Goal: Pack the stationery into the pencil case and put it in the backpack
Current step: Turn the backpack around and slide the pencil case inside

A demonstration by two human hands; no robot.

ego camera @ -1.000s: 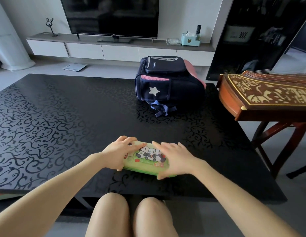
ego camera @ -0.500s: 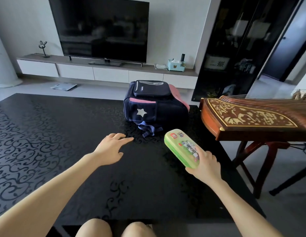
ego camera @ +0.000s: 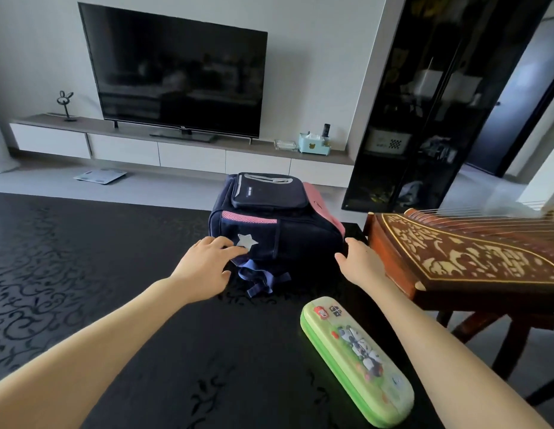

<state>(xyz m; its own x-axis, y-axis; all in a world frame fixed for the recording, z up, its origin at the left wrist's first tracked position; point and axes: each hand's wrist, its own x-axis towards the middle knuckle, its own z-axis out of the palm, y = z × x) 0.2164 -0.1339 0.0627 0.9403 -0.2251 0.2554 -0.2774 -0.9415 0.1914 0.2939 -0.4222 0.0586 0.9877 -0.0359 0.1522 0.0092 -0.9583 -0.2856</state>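
Observation:
The green pencil case [ego camera: 358, 359] with panda pictures lies closed on the black table [ego camera: 83, 274], near its right edge, with no hand on it. A navy and pink backpack [ego camera: 275, 224] with a white star stands at the table's far side, zipped. My left hand [ego camera: 207, 261] touches the backpack's front left with spread fingers, just beside the star. My right hand [ego camera: 359, 261] rests against the backpack's lower right corner, thumb out, fingers partly hidden behind the bag.
A wooden zither [ego camera: 467, 252] on a stand sits close to the table's right edge, beside my right arm. Beyond the table are a TV [ego camera: 179, 75] on a low white console, a floor scale [ego camera: 99, 176] and a dark glass cabinet [ego camera: 424, 113].
My right hand set the pencil case down on the table's right side and let go. Both hands then reached forward to the backpack.

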